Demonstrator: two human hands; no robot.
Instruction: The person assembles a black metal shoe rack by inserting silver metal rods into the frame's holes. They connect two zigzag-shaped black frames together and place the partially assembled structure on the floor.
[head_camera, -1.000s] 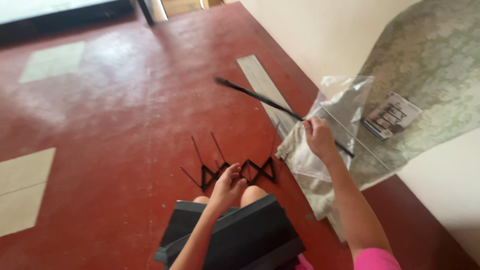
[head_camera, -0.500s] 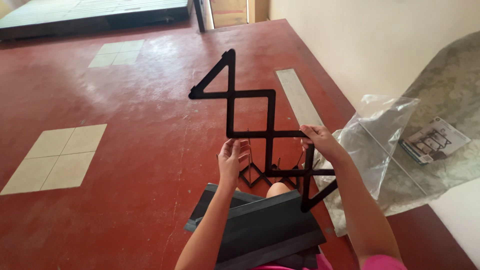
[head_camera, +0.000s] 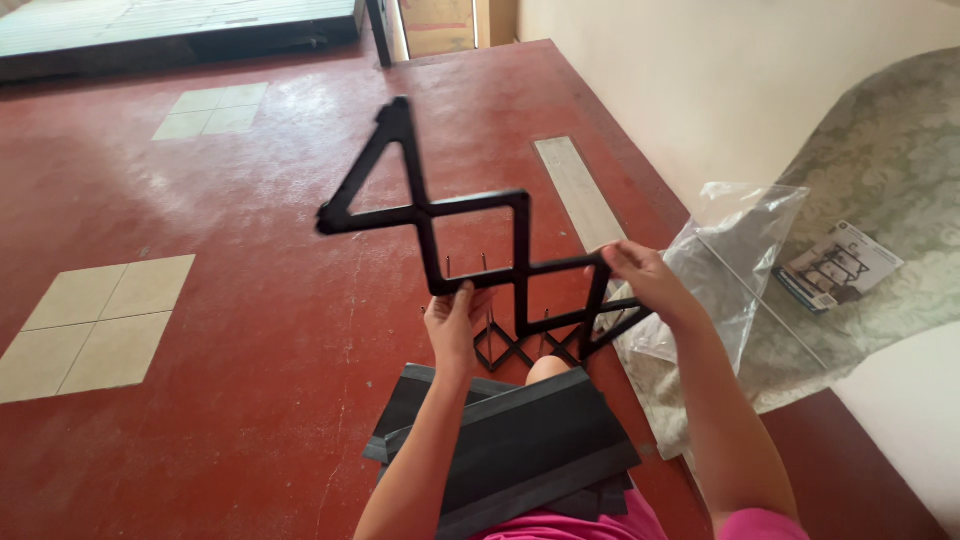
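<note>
Black zigzag lattice frame (head_camera: 470, 235) held up above the dark flat panels (head_camera: 520, 450), left hand (head_camera: 455, 325) and right hand (head_camera: 645, 280) each closed round a lower bar; looks rigid, light, best gripped at the bars.

Frame (head_camera: 470, 215) above floor (head_camera: 250, 300), bag (head_camera: 730, 270) right
</note>
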